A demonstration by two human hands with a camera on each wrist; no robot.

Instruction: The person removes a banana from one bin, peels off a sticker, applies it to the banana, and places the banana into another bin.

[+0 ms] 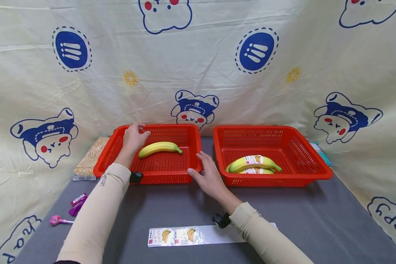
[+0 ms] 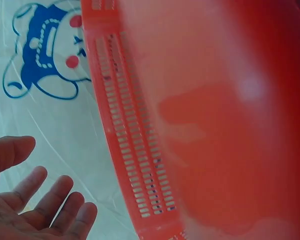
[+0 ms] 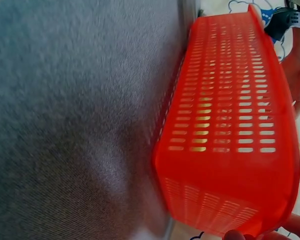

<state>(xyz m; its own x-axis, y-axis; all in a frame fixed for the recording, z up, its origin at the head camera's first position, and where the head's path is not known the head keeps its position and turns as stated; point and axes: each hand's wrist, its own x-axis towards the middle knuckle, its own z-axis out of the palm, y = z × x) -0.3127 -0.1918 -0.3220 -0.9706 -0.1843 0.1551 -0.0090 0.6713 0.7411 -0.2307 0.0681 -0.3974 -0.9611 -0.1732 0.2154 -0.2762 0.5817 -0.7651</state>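
My left hand (image 1: pixel 134 141) hovers over the back left part of the left red basket (image 1: pixel 166 179), its fingers loosely bent with nothing between them. In the left wrist view that hand shows apart from the basket's rim (image 2: pixel 107 120). One yellow banana (image 1: pixel 160 147) lies inside this basket, right of the left hand. At the basket's front right corner is my right hand (image 1: pixel 209 179), thumb by the front and fingers along the right side. The right wrist view shows fingertips (image 3: pixel 235 235) right at the basket's edge, fingers partly hidden.
A second red basket (image 1: pixel 274 179) on the right holds bananas (image 1: pixel 254 163) with labels. A label strip (image 1: pixel 178 236) lies in front on the grey table. At the left are a lollipop (image 1: pixel 56 220), purple wrapped sweets (image 1: pixel 77 204) and a bag of grains (image 1: pixel 91 157).
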